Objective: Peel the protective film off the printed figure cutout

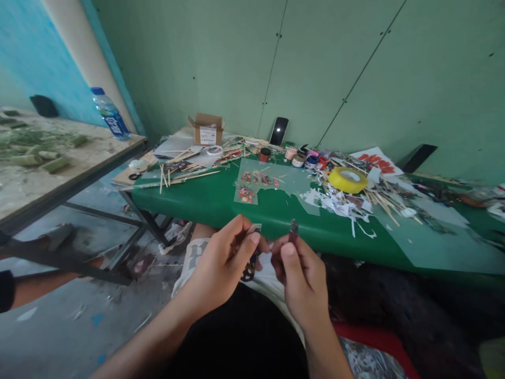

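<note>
My left hand [225,258] is closed in a pinch on a small printed cut-out piece [252,252], held in front of my lap just below the green table's front edge. Close beside it, my right hand [298,271] pinches another small dark cut-out piece [293,228] that sticks up above my thumb. The two hands nearly touch at the fingertips. On the green table [221,202] straight ahead lies a clear sheet [262,181] carrying several small red-and-black printed figures.
A yellow tape roll [347,179], small paint pots [303,158], wooden sticks [185,173], paper scraps [339,202], a cardboard box [208,129] and a phone [279,130] crowd the table. A water bottle [109,113] stands on the left bench. Someone's arm [27,289] shows at far left.
</note>
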Available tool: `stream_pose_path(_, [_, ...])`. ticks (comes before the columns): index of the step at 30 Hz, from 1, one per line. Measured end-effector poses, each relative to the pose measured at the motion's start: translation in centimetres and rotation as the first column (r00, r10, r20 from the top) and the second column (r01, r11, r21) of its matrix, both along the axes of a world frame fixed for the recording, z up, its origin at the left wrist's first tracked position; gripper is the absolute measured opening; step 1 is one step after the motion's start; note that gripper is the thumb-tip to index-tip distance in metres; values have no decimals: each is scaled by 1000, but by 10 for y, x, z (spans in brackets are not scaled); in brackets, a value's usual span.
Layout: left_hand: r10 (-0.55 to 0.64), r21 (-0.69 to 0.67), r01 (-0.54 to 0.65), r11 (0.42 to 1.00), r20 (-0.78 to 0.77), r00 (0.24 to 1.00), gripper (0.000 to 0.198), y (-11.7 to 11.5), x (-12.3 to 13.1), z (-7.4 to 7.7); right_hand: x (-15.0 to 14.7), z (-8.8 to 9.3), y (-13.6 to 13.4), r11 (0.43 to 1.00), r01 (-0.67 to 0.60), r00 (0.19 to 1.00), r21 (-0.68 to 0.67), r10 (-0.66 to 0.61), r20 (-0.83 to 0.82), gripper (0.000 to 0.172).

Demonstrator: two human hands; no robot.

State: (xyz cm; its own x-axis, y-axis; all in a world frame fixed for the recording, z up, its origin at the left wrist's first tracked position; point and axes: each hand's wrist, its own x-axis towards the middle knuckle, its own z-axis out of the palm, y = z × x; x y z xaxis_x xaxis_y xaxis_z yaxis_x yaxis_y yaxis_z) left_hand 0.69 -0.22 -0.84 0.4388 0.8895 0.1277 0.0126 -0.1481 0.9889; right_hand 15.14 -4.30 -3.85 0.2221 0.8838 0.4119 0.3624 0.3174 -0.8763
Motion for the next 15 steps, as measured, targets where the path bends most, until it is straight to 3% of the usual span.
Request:
stream_pose_path(3, [12, -46, -8, 999, 94, 996, 23, -3, 3, 3, 1, -3, 0, 985, 107, 957, 133, -138, 255, 22])
stream_pose_path(6, [47, -106, -27, 994, 190, 981, 23, -5, 9, 6, -4, -6, 2, 960, 93, 892, 264, -198, 407, 21])
stream_pose_path(15, [24, -129, 0, 992, 187, 982, 30, -8, 14, 12, -10, -10, 10, 925, 84, 849, 371, -262, 460, 23])
